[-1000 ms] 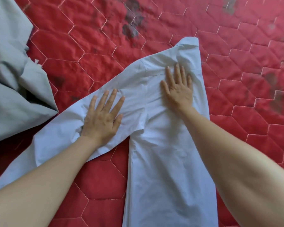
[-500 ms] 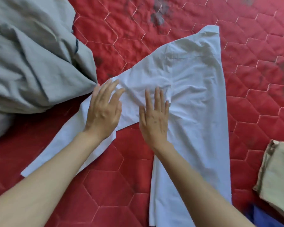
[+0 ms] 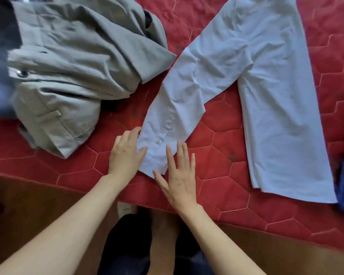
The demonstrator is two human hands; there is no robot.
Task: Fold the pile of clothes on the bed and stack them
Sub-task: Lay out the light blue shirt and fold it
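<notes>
Lying flat on the red quilted bedspread (image 3: 216, 185), the white shirt (image 3: 266, 86) stretches its sleeve down toward 7 o'clock, where we find the cuff (image 3: 157, 151). Our left hand (image 3: 125, 155) touches the cuff's left edge, thumb on the cloth, and our right hand (image 3: 179, 175) lies flat with fingers spread on its lower end. The crumpled grey garment (image 3: 77, 66) sits at 10 o'clock.

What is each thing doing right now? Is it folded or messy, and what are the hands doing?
Light blue cotton shirt: spread flat, sleeve stretched out, not folded.
Grey-green crumpled jacket: messy heap, unfolded.
Left hand: touches the sleeve cuff's edge.
Right hand: flat, fingers straight, on the cuff.
Red quilted bedcover: lying flat.
</notes>
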